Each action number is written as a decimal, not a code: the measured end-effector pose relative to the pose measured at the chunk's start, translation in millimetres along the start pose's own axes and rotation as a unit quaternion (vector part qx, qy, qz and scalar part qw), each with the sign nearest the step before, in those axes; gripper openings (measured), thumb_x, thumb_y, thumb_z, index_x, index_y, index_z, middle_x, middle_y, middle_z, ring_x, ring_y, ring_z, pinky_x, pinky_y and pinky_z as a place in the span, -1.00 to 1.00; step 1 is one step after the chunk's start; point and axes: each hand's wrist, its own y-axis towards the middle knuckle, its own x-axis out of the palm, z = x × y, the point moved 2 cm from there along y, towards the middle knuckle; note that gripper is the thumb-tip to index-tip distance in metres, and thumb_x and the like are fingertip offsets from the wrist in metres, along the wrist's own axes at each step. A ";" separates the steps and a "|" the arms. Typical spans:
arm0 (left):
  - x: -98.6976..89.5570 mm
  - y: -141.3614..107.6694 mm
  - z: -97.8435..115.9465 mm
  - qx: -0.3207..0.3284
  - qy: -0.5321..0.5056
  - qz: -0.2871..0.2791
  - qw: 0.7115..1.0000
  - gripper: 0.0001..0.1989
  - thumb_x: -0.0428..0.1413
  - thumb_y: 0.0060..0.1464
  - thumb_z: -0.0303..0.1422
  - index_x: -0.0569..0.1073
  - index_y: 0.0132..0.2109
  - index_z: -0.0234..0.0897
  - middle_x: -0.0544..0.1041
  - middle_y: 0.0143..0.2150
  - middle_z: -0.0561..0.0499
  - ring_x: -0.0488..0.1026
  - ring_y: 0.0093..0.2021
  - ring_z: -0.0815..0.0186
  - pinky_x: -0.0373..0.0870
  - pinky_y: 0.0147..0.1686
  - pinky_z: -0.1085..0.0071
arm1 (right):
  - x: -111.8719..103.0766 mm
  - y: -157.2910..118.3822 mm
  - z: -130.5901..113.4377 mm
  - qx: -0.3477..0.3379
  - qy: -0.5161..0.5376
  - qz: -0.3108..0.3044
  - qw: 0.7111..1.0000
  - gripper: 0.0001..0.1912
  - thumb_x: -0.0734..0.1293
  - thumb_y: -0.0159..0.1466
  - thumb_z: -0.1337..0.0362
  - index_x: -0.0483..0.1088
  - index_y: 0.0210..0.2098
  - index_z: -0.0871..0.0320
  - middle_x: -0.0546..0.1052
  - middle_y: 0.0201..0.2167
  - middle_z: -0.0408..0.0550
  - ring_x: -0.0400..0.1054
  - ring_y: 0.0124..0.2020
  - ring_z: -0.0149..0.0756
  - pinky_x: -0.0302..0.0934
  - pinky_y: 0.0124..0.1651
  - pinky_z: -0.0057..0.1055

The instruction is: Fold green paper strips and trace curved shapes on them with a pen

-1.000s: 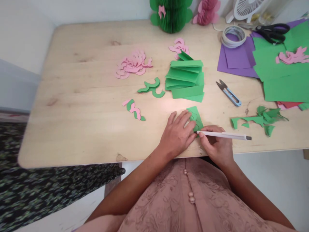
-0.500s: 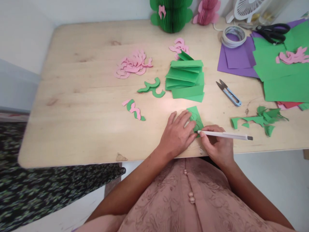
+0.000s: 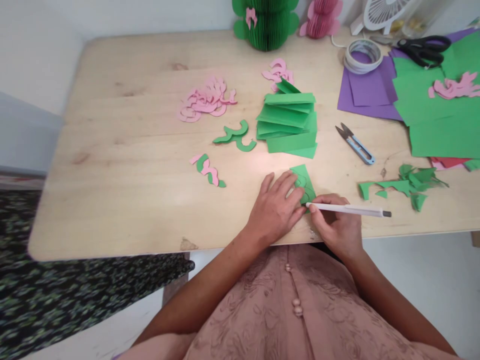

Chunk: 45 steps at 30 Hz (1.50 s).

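Note:
A small green paper piece (image 3: 304, 176) lies near the table's front edge, with curved pen lines drawn on it. My left hand (image 3: 275, 207) rests flat with fingers spread, pressing on the paper's left side and covering part of it. Between the fingers of my right hand (image 3: 337, 225) is a white pen (image 3: 348, 208), its tip against the lower part of the paper beside my left thumb. Left of my hands lies a twisted strip of pink and green paper (image 3: 208, 171). Behind them stands a stack of folded green paper (image 3: 287, 122).
Pink cut-outs (image 3: 208, 100) and green cut-outs (image 3: 236, 135) lie left of the stack. Thread snips (image 3: 355, 144), green scraps (image 3: 408, 185), a tape roll (image 3: 363, 56), black-handled scissors (image 3: 422, 49) and green sheets (image 3: 442, 125) are on the right. Green and pink honeycomb figures (image 3: 267, 25) stand at the back.
The pen and my right hand have shifted very slightly to the left. My left hand and the paper look the same.

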 end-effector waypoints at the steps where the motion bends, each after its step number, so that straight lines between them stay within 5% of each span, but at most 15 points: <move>1: -0.1 0.0 0.0 0.000 0.000 0.000 1.000 -0.73 0.01 0.25 -0.25 0.42 -0.01 -0.29 0.36 0.22 -0.21 0.20 0.31 0.08 0.04 0.29 0.00 | 0.1 -0.2 0.0 0.000 0.001 0.002 1.000 -0.90 0.30 0.24 0.24 0.38 -0.41 0.09 0.53 -0.46 -0.11 0.42 -0.41 -0.26 0.28 -0.28 -0.27; 45: -0.6 0.2 0.9 -0.002 0.000 0.005 1.000 -0.74 0.01 0.25 -0.25 0.41 -0.02 -0.29 0.37 0.21 -0.21 0.21 0.30 0.08 0.05 0.28 0.00 | -0.3 -1.6 -1.3 -0.013 -0.008 0.017 1.000 -0.92 0.29 0.24 0.28 0.36 -0.40 0.09 0.51 -0.47 -0.11 0.41 -0.42 -0.27 0.26 -0.29 -0.29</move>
